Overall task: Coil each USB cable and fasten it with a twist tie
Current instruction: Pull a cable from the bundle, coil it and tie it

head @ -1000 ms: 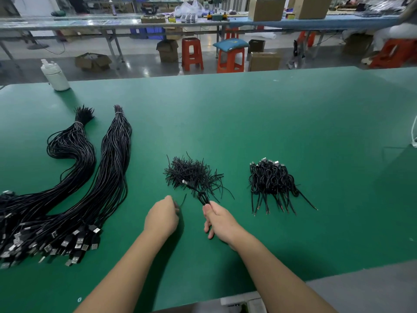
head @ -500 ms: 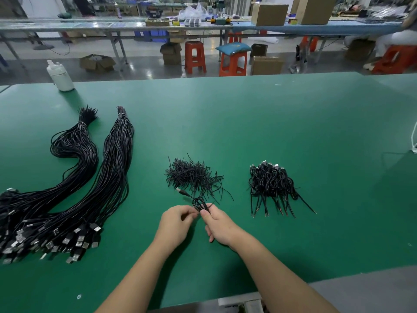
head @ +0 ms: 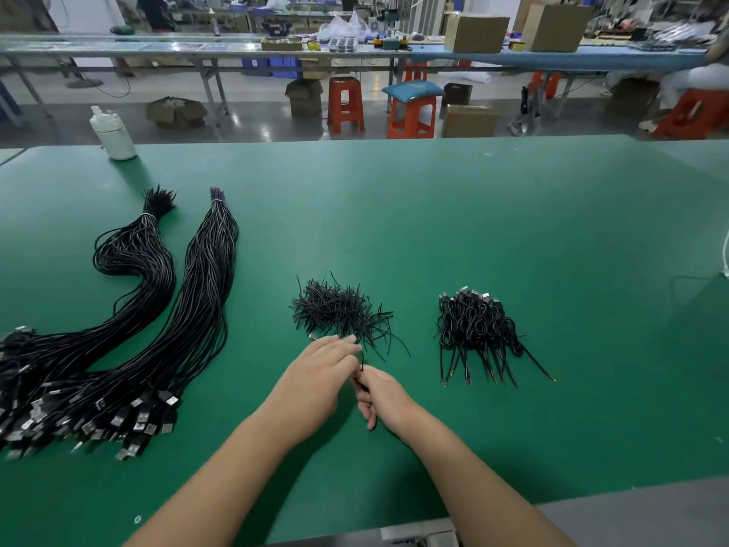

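Near desk's front edge: right hand [head: 380, 396] pinches small black cable [head: 359, 379]; left hand [head: 321, 375], fingers fairly straight, touches it; grip unclear.

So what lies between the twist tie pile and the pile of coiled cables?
Only bare green table separates the twist tie pile from the coiled cables, as the head view shows.

Left hand [head: 319, 369] now further forward than half a second ago, fingers stretched out and reaching the near edge of the twist tie pile [head: 339, 309], instead of curled beside the right hand. Right hand [head: 380, 392] a little nearer to the body than before, pinching a small black coiled cable [head: 359, 379], now mostly hidden between the two hands; one second ago held higher, right at the pile. Metal plug no longer visible.
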A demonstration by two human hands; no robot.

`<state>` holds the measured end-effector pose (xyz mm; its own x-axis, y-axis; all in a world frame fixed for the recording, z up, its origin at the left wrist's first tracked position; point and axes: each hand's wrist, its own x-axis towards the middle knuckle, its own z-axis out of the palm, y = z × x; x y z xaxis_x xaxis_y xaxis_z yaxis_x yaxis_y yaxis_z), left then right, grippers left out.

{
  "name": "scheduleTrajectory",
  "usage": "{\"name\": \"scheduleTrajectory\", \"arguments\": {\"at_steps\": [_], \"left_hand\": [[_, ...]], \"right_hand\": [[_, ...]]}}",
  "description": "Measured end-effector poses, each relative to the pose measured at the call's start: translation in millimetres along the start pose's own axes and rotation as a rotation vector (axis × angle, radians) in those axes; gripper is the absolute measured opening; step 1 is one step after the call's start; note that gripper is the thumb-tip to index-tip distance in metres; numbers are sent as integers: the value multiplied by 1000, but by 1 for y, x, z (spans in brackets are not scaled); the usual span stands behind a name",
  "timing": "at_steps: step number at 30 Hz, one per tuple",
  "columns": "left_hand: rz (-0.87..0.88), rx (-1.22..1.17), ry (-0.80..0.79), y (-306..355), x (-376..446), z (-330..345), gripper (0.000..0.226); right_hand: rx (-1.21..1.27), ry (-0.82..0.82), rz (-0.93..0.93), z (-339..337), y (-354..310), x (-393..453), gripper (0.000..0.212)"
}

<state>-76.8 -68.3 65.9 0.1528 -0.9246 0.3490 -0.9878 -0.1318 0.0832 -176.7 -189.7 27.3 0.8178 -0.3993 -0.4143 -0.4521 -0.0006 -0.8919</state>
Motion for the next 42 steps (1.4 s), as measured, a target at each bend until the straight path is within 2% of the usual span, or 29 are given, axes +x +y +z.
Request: {"name": "scheduleTrajectory", "arguments": {"at_steps": [2,4,6,8,10,14,17,19,21,24,29,42], "left_hand": [[-145,-144,-121,-3,5,0,25],[-270,-260,-144,-5,9,2,17],[-394,-357,-133,-5,12,3,16],[-536,-433,-148,-5,16,1,15],[-600,-436,-206,-4,21,-1,17],[-601,-384,-301,-7,24,-7,21],[-602,-283,-232,-10,19,-10,8],[-549,-64,-157,-8,14,-6,21],[-523,22,-130,-3,10,-3,37],[-599,-92,-160,0,8,-1,38],[-668,-126,-113,11,2,1,22],[-608,-128,-109,18,-8,8,20]], "right_hand": [[3,-11,11,-1,0,-1,23],[-58,-22,4,-1,0,-4,31],[-238,-14,-45,0,-1,-8,41],[-466,12,-115,3,0,-10,39],[-634,57,-164,7,1,-11,35],[-810,96,-221,13,2,-14,32],[-873,115,-245,15,1,-14,36],[-883,116,-239,17,-2,-14,32],[-896,122,-221,18,-3,-13,29],[-910,143,-206,18,-2,-12,25],[-876,192,-236,22,2,-10,25],[-920,238,-233,30,5,-9,20]]}}
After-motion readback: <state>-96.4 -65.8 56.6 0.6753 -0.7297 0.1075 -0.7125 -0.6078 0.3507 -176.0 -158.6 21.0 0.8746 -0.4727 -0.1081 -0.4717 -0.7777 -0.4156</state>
